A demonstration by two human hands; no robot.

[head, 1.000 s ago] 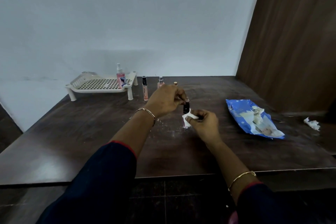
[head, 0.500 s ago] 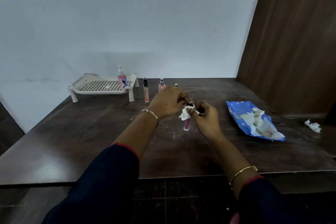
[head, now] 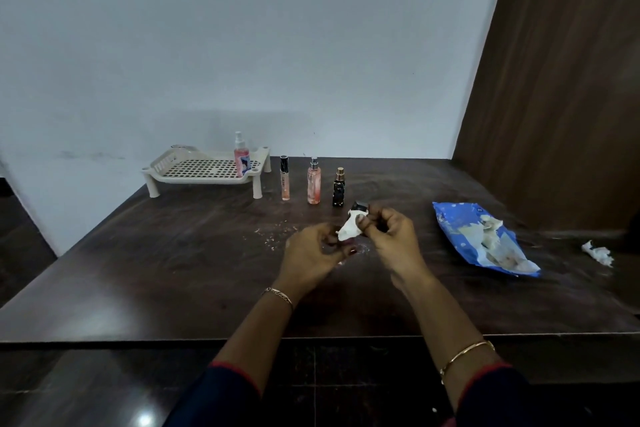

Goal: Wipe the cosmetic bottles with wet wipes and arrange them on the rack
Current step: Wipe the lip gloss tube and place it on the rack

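Note:
My left hand (head: pixel 310 253) grips the lower end of a small lip gloss bottle, whose black cap (head: pixel 360 206) sticks out up and to the right. The bottle lies tilted between both hands above the dark table (head: pixel 173 270). With my right hand (head: pixel 393 241) I pinch a white wet wipe (head: pixel 348 229) around the bottle's middle, which hides its body. The cream perforated rack (head: pixel 204 172) stands at the back left, and a pink spray bottle (head: pixel 241 158) stands upright on its right end.
Three bottles stand in a row right of the rack: a slim black-capped tube (head: pixel 285 180), a pink spray bottle (head: pixel 313 184) and a black bottle with a gold cap (head: pixel 339 188). A torn blue wipes packet (head: pixel 481 239) lies right, a crumpled used wipe (head: pixel 597 253) beyond it.
The bottle went from standing upright on the table to lifted and tilted between my hands. Both hands shifted slightly toward me, uncovering the row of bottles behind.

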